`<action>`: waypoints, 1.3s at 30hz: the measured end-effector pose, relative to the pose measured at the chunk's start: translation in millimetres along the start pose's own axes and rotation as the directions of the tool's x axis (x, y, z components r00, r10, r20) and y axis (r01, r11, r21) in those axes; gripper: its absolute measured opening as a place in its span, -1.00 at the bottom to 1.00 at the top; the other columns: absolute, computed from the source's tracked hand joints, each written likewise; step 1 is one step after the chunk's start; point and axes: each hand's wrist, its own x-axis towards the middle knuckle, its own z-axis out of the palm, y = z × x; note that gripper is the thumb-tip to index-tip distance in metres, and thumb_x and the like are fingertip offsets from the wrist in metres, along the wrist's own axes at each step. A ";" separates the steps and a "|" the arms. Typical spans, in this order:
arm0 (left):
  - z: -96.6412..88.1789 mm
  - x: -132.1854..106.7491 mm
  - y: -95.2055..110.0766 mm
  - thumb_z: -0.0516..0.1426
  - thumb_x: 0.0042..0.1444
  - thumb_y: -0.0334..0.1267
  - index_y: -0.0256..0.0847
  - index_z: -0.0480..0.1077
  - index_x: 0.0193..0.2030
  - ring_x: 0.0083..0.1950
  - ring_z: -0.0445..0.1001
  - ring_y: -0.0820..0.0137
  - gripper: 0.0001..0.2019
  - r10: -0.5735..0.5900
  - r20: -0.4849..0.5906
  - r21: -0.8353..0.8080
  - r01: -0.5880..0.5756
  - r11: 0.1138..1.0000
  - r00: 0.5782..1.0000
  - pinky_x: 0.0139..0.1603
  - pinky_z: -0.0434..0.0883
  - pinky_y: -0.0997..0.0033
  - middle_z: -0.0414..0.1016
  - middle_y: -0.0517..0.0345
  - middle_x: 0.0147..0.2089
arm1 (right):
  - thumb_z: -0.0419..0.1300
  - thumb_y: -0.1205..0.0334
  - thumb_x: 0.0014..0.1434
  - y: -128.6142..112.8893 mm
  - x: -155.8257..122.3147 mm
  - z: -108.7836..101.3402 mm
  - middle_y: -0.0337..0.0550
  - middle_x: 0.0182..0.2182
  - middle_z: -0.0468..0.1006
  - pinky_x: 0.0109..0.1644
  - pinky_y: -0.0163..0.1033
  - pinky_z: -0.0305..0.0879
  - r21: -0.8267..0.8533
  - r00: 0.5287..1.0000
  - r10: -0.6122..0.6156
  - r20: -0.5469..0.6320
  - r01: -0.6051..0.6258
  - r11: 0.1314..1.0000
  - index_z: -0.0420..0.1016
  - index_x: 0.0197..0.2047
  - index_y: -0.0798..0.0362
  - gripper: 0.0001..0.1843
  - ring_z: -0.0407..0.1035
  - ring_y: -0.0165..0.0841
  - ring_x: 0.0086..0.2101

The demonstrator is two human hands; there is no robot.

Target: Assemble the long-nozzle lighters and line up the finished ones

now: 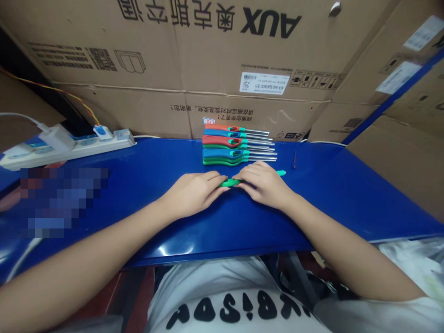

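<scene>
Both of my hands meet over the near middle of the table around a green lighter handle [231, 183]. Its left part is pinched by the fingers of my left hand [194, 192]. Closed over its right part is my right hand [262, 185], which hides much of it. A teal tip [281, 173] sticks out to the right past that hand; no metal tube shows on it. Just beyond my fingers lies a stack of long-nosed lighters [222, 155] with green, blue, red and orange handles, their metal tubes pointing right.
Behind the blue table [222, 236] stands a large cardboard box [145, 106]. A white power strip [86, 145] with plugs lies at the back left. A pixelated patch covers something at left. To the right of the lighters is a small dark red object [294, 163].
</scene>
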 end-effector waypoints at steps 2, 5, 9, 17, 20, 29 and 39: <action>-0.1 0.6 -0.7 -0.10 0.50 -0.03 -0.17 0.45 0.16 -0.03 0.64 0.26 -0.59 -0.007 0.018 0.000 0.007 1.000 1.000 -0.14 0.49 0.38 0.63 0.04 0.05 | 0.15 0.20 0.42 0.4 1.1 1.4 -0.09 -0.11 0.69 -0.02 -0.11 0.24 0.024 0.999 0.032 0.027 -0.032 0.999 0.55 -0.04 0.02 -0.83 0.53 -0.24 -0.11; -1.6 1.6 -4.0 -0.09 0.50 -0.04 -0.16 0.46 0.13 -0.05 0.63 0.27 -0.61 -0.015 0.045 -0.012 0.015 1.000 0.999 -0.17 0.47 0.39 0.63 0.06 0.01 | 0.17 0.17 0.41 2.7 1.7 1.7 -0.08 -0.08 0.69 0.02 -0.10 0.23 0.000 0.998 0.039 0.045 -0.039 0.999 0.55 -0.02 0.02 -0.82 0.50 -0.22 -0.08; -3.0 1.4 -5.6 -0.10 0.50 -0.04 -0.16 0.46 0.13 -0.05 0.63 0.27 -0.61 -0.007 0.055 -0.018 0.008 1.000 0.998 -0.19 0.46 0.39 0.63 0.07 0.01 | 0.17 0.18 0.40 5.1 0.7 -0.1 -0.07 -0.19 0.67 -0.04 -0.10 0.19 -0.067 0.999 0.032 0.036 -0.029 0.997 0.53 -0.09 0.06 -0.84 0.45 -0.21 -0.16; 0.1 0.5 -6.5 -0.11 0.50 -0.03 -0.16 0.48 0.08 -0.09 0.63 0.30 -0.59 0.013 0.053 -0.030 -0.011 0.999 0.999 -0.23 0.44 0.42 0.63 0.06 -0.03 | 0.19 0.14 0.39 2.7 0.1 -2.6 -0.11 -0.19 0.66 0.02 -0.08 0.12 -0.063 0.990 0.088 0.106 -0.082 0.995 0.50 -0.10 0.02 -0.86 0.43 -0.21 -0.15; -0.1 1.6 -12.0 -0.10 0.49 -0.03 -0.15 0.49 0.09 -0.08 0.63 0.28 -0.60 0.004 0.049 -0.024 -0.003 1.000 0.999 -0.23 0.45 0.42 0.64 0.06 -0.01 | 0.25 0.05 0.35 8.2 -1.0 -4.5 -0.02 0.01 0.62 0.11 -0.02 0.13 -0.098 0.985 0.129 0.118 -0.118 0.988 0.45 0.13 -0.01 -0.65 0.42 -0.12 0.01; -5.0 4.0 -27.2 -0.09 0.48 -0.01 -0.20 0.52 0.09 -0.04 0.64 0.19 -0.56 -0.048 0.056 0.050 0.045 0.998 0.997 -0.21 0.48 0.35 0.64 0.00 0.04 | 0.36 0.18 0.15 52.5 -18.9 -26.1 0.05 -0.08 0.57 0.11 0.11 0.22 -0.269 0.927 0.366 0.077 -0.335 0.903 0.42 -0.08 0.02 -0.70 0.40 0.02 0.00; -5.3 3.2 -31.6 -0.09 0.48 -0.02 -0.19 0.52 0.08 -0.04 0.64 0.20 -0.57 -0.050 0.072 0.066 0.045 0.997 0.996 -0.23 0.45 0.36 0.64 0.01 0.04 | 0.23 0.33 0.20 57.6 -19.8 -29.0 -0.08 -0.27 0.60 0.24 0.14 0.08 -0.232 0.930 0.309 0.199 -0.261 0.937 0.42 -0.29 0.03 -0.95 0.45 -0.14 -0.15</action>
